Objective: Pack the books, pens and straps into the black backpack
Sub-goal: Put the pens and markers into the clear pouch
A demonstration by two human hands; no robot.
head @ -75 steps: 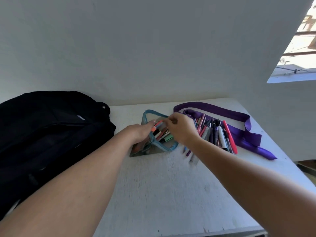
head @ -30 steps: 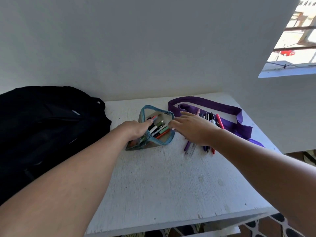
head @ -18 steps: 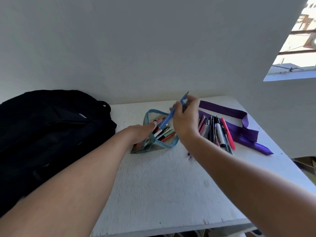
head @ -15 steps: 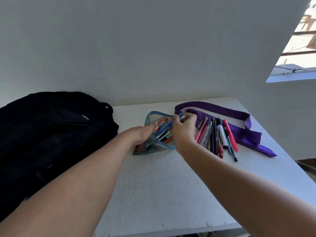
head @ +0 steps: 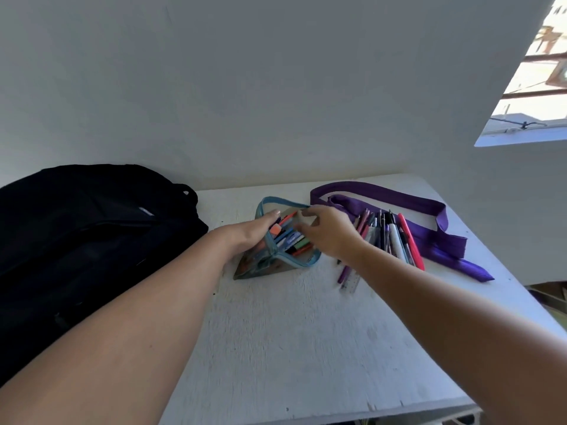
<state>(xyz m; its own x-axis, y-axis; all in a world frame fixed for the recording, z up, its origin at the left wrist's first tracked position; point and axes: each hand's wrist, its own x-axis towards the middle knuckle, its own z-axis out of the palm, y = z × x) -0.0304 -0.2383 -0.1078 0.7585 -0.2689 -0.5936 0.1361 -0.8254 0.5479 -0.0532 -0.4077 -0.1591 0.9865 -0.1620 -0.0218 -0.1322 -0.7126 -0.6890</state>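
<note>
The blue pen that the right hand [head: 329, 233] carried half a second ago now lies inside the pencil pouch [head: 277, 240], and that hand hovers over the pouch mouth, fingers loosely curled, holding nothing. The left hand [head: 250, 233] grips the pouch's left rim, keeping it spread. The pens in the pouch point toward the upper left of the frame. Loose pens [head: 389, 237] lie at centre right — long axes running near to far — on the purple strap [head: 429, 237]. The black backpack [head: 82, 240] fills the left side of the white table [head: 306, 348].
</note>
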